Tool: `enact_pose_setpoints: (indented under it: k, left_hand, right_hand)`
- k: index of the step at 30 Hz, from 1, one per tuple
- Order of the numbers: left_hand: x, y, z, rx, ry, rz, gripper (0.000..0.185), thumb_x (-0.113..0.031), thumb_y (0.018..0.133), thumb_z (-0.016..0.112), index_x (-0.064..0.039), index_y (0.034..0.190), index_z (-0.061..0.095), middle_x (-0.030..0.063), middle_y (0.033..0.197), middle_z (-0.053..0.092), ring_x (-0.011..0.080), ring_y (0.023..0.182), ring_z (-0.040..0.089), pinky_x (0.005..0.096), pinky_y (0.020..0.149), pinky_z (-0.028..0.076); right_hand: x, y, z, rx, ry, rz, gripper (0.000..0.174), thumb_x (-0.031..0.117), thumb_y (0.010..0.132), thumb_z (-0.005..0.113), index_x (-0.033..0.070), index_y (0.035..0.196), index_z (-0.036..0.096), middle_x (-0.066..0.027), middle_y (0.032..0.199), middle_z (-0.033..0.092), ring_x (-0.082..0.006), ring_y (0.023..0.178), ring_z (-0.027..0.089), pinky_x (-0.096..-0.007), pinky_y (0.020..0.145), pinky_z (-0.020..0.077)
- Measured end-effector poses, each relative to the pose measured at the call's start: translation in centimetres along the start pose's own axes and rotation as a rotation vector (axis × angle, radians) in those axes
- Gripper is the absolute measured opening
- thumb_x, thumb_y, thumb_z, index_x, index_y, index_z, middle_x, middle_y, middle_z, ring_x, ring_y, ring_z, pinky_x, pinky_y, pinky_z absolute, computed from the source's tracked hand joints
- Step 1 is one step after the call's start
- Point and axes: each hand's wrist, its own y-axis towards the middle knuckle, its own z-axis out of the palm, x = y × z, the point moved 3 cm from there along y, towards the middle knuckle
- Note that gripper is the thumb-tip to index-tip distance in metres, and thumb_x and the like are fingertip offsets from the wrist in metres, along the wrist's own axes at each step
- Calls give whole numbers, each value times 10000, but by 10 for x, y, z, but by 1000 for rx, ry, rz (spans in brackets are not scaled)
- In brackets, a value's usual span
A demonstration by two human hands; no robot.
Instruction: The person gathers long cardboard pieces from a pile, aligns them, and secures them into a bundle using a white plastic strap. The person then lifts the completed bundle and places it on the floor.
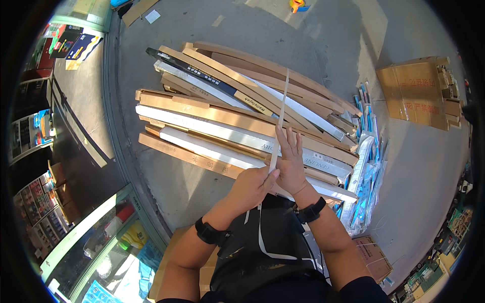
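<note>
My left hand is closed around a white packing strap, near the front of a bundle of long, flattened cardboard boxes. From that fist the strap stretches across the bundle to its far side; its loose tail hangs down over my dark clothing. My right hand is just beyond the left, fingers extended, its palm beside the taut strap. Whether the palm presses on the strap is hard to tell. Brown, white and black box pieces, several bearing printing, lie roughly side by side on the concrete.
Blue and clear plastic wrapping lies along the bundle's right end. A large brown carton stands farther right, and a smaller strapped carton lies near my right elbow. A green-framed glass door borders the left. An orange tape dispenser lies far ahead.
</note>
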Motion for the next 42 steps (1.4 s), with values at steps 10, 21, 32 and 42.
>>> enact_pose_setpoints:
  k: [10,21,32,42]
  left_hand:
    - [142,-12,57,-232,-290,-235,404,-244,954,475,25,1255,464,186,1132,553,278,1095,522,357,908,417]
    - [198,-9,65,-109,232,29,150,-168,882,519,-23,888,557,176,816,585,386,805,560,482,703,448]
    - [152,26,19,-38,117,95,206,-210,918,480,-29,850,552,165,754,596,383,756,580,455,671,463]
    - [115,124,-16,-56,219,355,156,-162,892,506,-27,823,540,151,773,597,355,743,587,418,670,470]
  right_hand:
    - [-49,6,19,-135,620,536,385,289,950,507,14,700,604,-69,582,541,-159,561,489,-291,568,420]
    - [-91,48,2,-313,709,691,524,396,978,416,15,650,566,-91,709,585,-172,739,517,-307,779,389]
    - [-102,100,38,-387,676,965,554,444,950,400,4,702,626,-90,688,558,-184,665,474,-326,657,396]
    - [-137,118,43,-370,641,1031,513,446,952,422,22,706,573,-80,713,574,-172,692,493,-307,672,409]
